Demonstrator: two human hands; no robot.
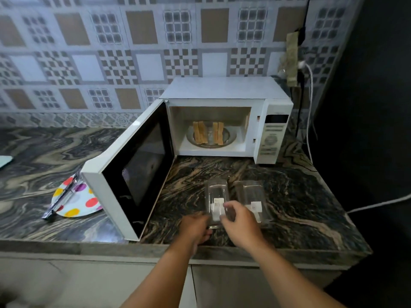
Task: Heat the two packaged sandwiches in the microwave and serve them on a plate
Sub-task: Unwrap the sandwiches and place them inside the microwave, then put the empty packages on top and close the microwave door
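Observation:
Two sandwiches stand on edge on the glass turntable inside the white microwave, whose door hangs wide open to the left. Two clear empty plastic sandwich packages lie on the marble counter in front. My left hand and my right hand both grip the left package at its near end. The right package lies beside it, untouched. A polka-dot plate sits left of the door, partly hidden by it.
A shiny foil strip lies across the plate. A pale blue object shows at the counter's left edge. White and black cables hang from a wall socket right of the microwave. A dark wall bounds the right side.

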